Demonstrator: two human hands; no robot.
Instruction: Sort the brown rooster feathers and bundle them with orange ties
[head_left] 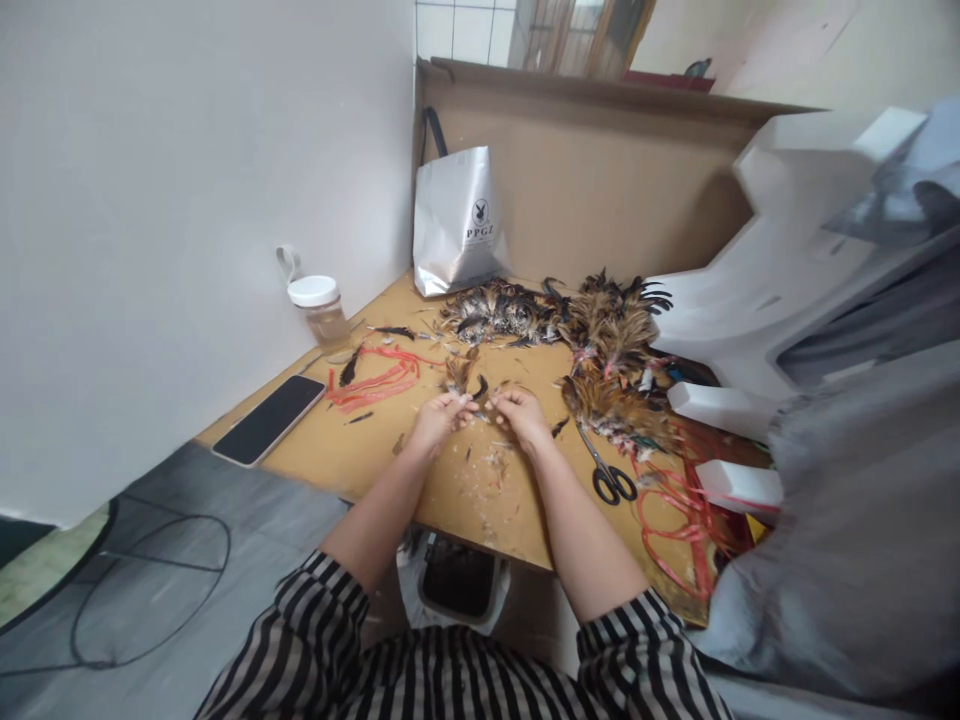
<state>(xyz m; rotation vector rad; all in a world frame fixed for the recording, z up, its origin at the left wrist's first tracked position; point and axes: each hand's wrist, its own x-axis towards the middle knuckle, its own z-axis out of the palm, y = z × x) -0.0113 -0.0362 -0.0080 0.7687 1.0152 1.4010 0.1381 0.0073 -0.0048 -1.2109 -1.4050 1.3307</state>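
Note:
Over the tan tabletop, my left hand [441, 417] pinches a small bunch of brown feathers [460, 374] that stands up above its fingertips. Beside the bunch, a dark curved feather [481, 388] shows between the two hands. My right hand [520, 413] is closed in a pinch close by, with a thin, blurred brown feather [511, 387] at its fingertips. Loose feather scraps and fluff [487, 475] lie on the table below both hands. Black-handled scissors [615, 485] rest to the right of my right hand, their blades toward a pile of brown feathers [619, 408].
More feather bundles [510, 312] lie along the back, before a silver bag [457, 225]. Red plastic strips [375, 382] lie left, and a red strip tangle [694, 530] right. A phone [270, 420] and lidded jar [324, 310] sit left. A bin [457, 580] stands under the table edge.

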